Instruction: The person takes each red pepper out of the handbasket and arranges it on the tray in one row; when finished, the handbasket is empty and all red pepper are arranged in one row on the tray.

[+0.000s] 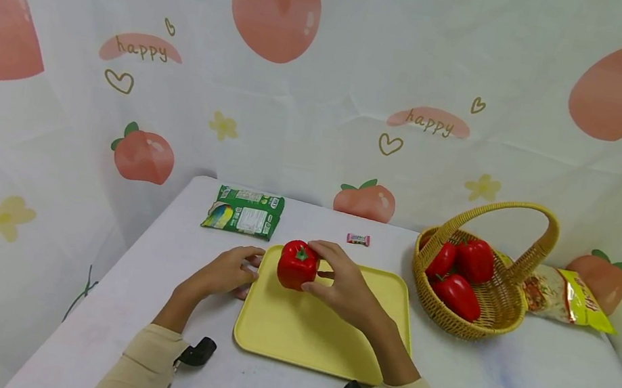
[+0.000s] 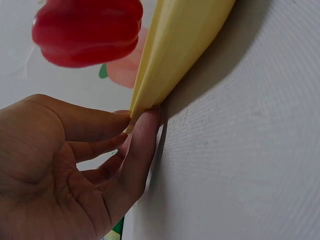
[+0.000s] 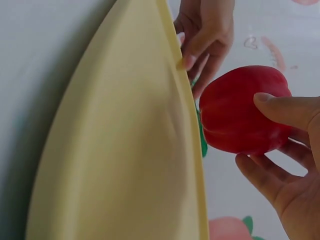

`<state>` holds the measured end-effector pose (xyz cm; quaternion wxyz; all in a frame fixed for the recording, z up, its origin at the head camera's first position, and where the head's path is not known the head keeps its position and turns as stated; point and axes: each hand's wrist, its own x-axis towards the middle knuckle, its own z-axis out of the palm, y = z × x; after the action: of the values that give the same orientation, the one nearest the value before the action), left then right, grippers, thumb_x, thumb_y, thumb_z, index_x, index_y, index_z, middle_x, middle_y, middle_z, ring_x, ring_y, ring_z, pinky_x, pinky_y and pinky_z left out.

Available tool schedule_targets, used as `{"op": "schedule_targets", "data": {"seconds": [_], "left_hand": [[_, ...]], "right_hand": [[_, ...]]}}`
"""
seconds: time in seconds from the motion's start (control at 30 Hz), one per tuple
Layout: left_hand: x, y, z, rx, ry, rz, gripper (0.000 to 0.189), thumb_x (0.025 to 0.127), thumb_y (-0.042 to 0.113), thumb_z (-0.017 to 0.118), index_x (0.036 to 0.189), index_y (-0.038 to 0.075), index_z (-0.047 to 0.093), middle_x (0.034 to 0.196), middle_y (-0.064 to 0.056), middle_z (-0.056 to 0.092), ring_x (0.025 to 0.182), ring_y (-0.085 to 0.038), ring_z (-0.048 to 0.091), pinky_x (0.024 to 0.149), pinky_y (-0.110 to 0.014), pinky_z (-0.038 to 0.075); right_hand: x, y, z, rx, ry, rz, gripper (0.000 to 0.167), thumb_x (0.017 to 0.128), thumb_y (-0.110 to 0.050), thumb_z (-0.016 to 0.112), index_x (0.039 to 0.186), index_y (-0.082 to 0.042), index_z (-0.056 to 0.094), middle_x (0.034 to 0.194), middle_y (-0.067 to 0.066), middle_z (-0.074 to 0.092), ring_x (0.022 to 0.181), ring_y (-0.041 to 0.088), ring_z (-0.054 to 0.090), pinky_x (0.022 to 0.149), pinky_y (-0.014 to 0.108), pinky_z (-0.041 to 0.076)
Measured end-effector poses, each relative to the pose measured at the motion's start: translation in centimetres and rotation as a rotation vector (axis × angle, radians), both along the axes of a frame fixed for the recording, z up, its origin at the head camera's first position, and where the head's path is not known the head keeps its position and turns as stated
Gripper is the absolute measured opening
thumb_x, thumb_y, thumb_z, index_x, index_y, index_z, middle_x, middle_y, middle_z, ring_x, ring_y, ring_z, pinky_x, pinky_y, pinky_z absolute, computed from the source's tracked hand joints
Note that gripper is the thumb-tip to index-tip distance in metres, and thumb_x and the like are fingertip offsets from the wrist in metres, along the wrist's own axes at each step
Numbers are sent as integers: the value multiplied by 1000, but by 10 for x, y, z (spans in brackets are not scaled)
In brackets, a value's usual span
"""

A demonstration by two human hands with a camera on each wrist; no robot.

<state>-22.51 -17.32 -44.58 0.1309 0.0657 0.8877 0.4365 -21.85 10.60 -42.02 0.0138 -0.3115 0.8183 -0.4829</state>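
A glossy red bell pepper (image 1: pixel 297 266) with a green stem is held up over the yellow tray (image 1: pixel 318 332). My right hand (image 1: pixel 345 290) grips it from the right side, thumb in front and fingers behind. In the right wrist view the pepper (image 3: pixel 245 110) hangs above the tray's rim (image 3: pixel 192 120). My left hand (image 1: pixel 227 270) pinches the tray's left edge. The left wrist view shows that hand (image 2: pixel 75 150) with thumb and finger on the tray's rim (image 2: pixel 145 100), close to the white tabletop.
A wicker basket (image 1: pixel 491 313) with a tall handle stands at the right, with several red peppers (image 1: pixel 457 295) in it. Behind it lies a yellow snack bag (image 1: pixel 579 304). Green packets (image 1: pixel 246 214) and a small pink wrapped candy (image 1: pixel 358 239) lie beyond the tray. A peach-patterned curtain (image 1: pixel 311 118) hangs behind.
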Motion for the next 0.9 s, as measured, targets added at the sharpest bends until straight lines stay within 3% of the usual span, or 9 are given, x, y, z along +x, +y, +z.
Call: {"op": "schedule_targets", "data": {"seconds": [0.27,0.53,0.9], "left_hand": [[-1,1,-1,24,-14,12,60,95,6,65,153,4,53,136,-15,64,106,-26,66,77,-34,66],[0,0,-2,27,-2,8,58,95,5,64,152,3,54,132,-15,65,107,-26,67,77,-34,66],[0,0,-1,43,-14,10,59,94,5,65,152,3,53,134,-15,64,104,-25,66,74,-34,66]], "right_hand": [[-1,-20,-3,-7,-19,16,67,92,-5,80,153,-10,51,153,10,52,137,31,55,97,44,62],[0,-27,-11,-14,-39,9,68,92,-4,80,153,-9,51,154,10,52,138,31,55,97,48,62],[0,-27,-15,4,-34,2,68,92,-3,80,153,-6,51,155,12,52,138,31,56,97,43,62]]}}
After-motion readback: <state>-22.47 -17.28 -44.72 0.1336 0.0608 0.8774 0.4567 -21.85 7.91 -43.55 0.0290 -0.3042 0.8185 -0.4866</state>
